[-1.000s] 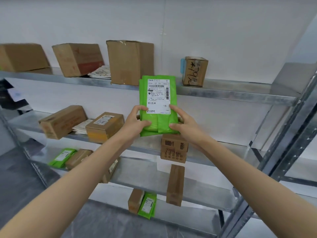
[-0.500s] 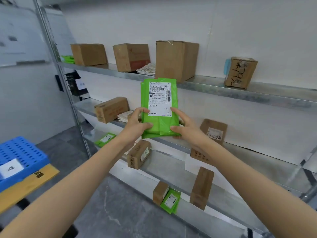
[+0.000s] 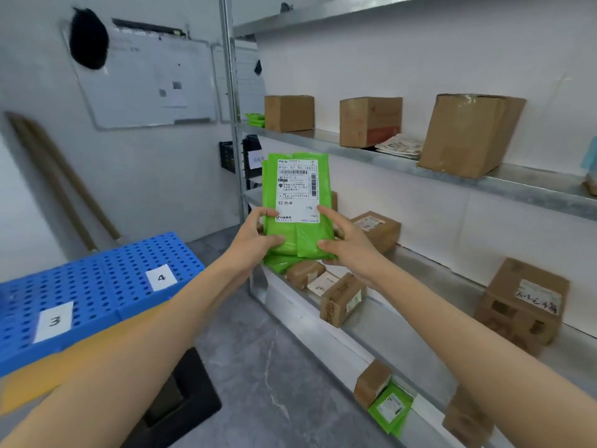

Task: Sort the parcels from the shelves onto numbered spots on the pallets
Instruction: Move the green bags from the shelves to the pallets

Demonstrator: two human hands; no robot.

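Observation:
I hold a green plastic mailer parcel [image 3: 297, 202] upright in front of me, its white shipping label facing me. My left hand [image 3: 255, 240] grips its lower left edge, thumb on the front. My right hand [image 3: 345, 240] grips its lower right edge, thumb near the label's corner. A blue perforated pallet [image 3: 97, 286] lies low at the left, carrying white cards numbered 3 [image 3: 54, 321] and 4 [image 3: 161, 278]. The metal shelves [image 3: 484, 179] run along the right, stocked with brown cardboard boxes [image 3: 370, 121] and another green mailer [image 3: 391, 409] on the bottom level.
A yellow board and a black base show under the blue pallet. The shelf's upright post [image 3: 231, 108] stands just behind the parcel. A whiteboard [image 3: 145, 82] hangs on the left wall, with wooden sticks [image 3: 58, 182] leaning below it. Grey floor lies between pallet and shelves.
My view has swung left from the shelves toward the blue pallet, which now shows spots 3 and 4. Both hands keep the same hold on the green parcel.

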